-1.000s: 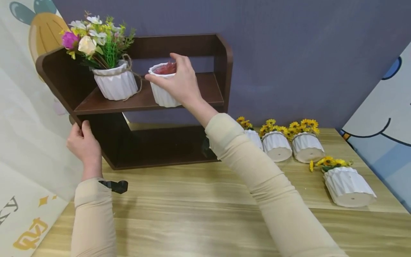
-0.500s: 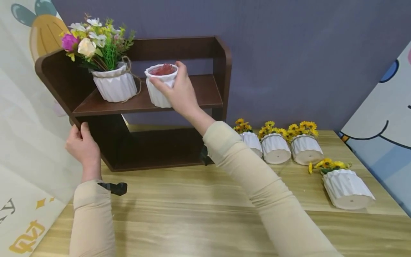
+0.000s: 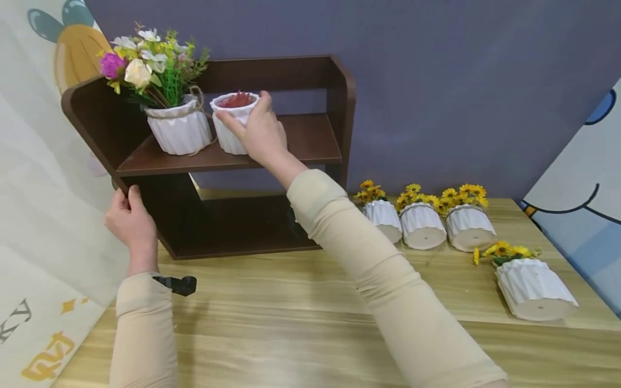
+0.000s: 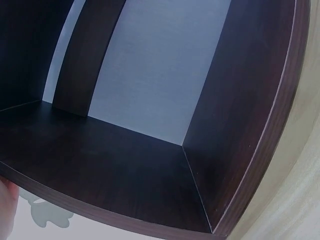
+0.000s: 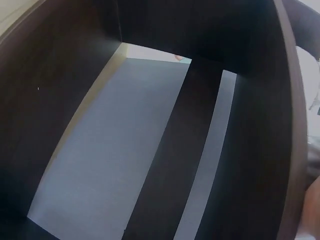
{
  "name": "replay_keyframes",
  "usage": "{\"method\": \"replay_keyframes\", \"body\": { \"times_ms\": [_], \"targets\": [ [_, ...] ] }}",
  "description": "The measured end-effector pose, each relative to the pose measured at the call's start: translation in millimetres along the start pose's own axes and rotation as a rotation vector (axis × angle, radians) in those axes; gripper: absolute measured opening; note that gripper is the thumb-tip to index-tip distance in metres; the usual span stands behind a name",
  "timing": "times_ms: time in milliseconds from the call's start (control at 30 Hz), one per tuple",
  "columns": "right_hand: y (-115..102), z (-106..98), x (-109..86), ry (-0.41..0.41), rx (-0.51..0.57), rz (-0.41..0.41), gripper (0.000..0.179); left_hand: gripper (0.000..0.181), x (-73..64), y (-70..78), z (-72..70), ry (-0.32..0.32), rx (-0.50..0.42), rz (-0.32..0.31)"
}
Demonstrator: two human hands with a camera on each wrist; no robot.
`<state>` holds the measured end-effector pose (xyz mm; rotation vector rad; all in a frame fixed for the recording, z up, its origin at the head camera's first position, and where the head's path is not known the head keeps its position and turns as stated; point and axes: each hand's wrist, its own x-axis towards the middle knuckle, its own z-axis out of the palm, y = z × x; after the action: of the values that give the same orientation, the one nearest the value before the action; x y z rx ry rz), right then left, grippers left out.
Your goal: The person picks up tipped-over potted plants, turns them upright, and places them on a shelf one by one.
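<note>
My right hand (image 3: pixel 264 132) holds a white ribbed flowerpot (image 3: pixel 228 132) by its rim and side, thumb in front. A reddish plant (image 3: pixel 236 99) shows inside it. The pot stands upright at the upper board of a dark brown shelf (image 3: pixel 310 134); whether its base touches the board I cannot tell. Just left of it sits a twine-tied white pot (image 3: pixel 179 129) with mixed artificial flowers (image 3: pixel 155 64). My left hand (image 3: pixel 131 218) grips the front edge of the shelf's left side panel, fingers partly hidden behind it. In the left wrist view, only a sliver of the hand (image 4: pixel 6 207) shows.
Right of the shelf, several white pots with yellow flowers lie tipped on the wooden table (image 3: pixel 252 312), one pot (image 3: pixel 536 288) nearer the front. A dark blue-grey wall (image 3: pixel 436 97) stands behind. The lower compartment (image 3: pixel 242 221) of the shelf is partly hidden by my right arm.
My right hand has carried the pot with the reddish plant leftward along the upper board, closer to the mixed-flower pot. My left hand has stayed on the side panel.
</note>
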<state>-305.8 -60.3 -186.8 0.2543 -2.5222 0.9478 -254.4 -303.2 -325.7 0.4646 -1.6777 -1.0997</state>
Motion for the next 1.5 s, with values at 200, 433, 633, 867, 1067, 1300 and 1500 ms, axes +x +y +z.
{"method": "replay_keyframes", "body": {
  "times_ms": [200,433,633,867,1067,1300,1500],
  "targets": [
    [-6.3,2.3,9.4,-0.058,-0.027,0.015,0.091,0.028,-0.7,3.1,1.4,-0.005,-0.017,-0.008],
    [-14.2,2.4,17.4,-0.160,-0.116,0.030,0.094,0.030,0.3,1.0,0.5,0.000,0.007,0.006],
    [-14.2,-0.5,20.8,-0.199,-0.095,0.043,0.096,0.029,2.2,1.3,2.0,0.008,0.006,0.011],
    [-4.1,-2.9,14.1,-0.202,0.109,0.068,0.094,0.026,2.7,2.5,1.5,0.006,-0.011,-0.005],
    [9.4,-9.9,1.1,-0.238,0.053,0.004,0.076,0.025,0.5,-0.5,0.5,-0.009,0.003,-0.003],
    [35.4,-30.1,-20.6,-0.288,0.029,-0.154,0.067,0.025,1.1,-0.9,-0.4,0.002,-0.003,0.006],
    [57.3,-46.0,-35.8,-0.261,0.059,-0.266,0.058,0.028,1.0,-2.3,0.8,-0.003,0.001,0.006]
  ]
}}
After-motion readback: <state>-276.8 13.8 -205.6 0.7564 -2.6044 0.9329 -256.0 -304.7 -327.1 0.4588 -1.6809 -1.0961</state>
